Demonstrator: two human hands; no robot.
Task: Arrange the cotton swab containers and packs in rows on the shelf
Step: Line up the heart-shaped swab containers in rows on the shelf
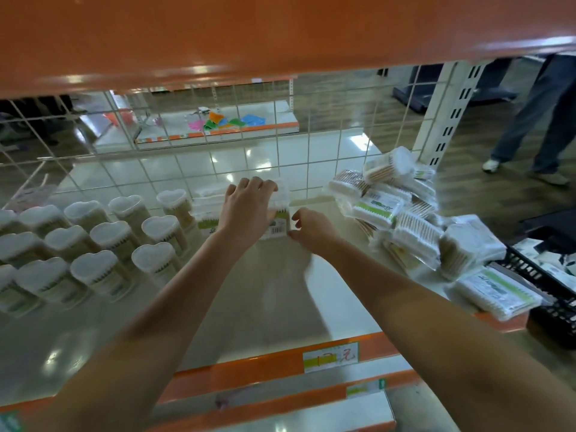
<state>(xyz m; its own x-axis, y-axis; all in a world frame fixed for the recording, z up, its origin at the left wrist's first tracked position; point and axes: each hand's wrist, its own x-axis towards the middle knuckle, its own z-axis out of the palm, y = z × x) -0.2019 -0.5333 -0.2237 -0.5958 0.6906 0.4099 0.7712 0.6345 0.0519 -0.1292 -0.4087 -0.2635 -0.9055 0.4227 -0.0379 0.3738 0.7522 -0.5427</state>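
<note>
Several heart-lidded cotton swab containers [103,241] stand in rows on the left of the white shelf [280,291]. At the back middle stands a cotton swab pack [279,227] with a green label and a barcode. My left hand [246,210] lies over its top and front with fingers curled round its upper edge. My right hand [307,227] pinches its lower right corner. More upright packs [204,210] stand just left of it, partly hidden by my left hand. A loose heap of packs [405,219] lies on the shelf's right end.
An orange upper shelf [249,35] hangs low overhead. A white wire grid [187,163] backs the shelf. A black crate [548,275] sits at the right beyond the shelf's end. A person's legs [536,120] stand at the far right.
</note>
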